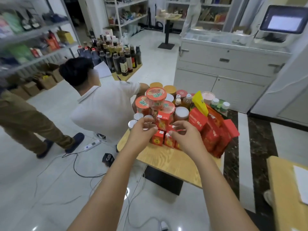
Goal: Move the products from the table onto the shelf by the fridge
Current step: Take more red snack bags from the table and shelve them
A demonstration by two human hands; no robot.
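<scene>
Products: small red cartons, noodle tubs, jars and bottles crowd the surface, cartons nearest its left edge. Left hand and right hand over the cartons, fingers half-curled, grip cannot be told.

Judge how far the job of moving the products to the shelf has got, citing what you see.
Done: nothing shows as moved. The wooden table is crowded with noodle bowls, red bags and bottles. In hand: the left hand and right hand reach around the small red cartons; whether they grip is unclear. Left: apparently the whole pile.
</scene>
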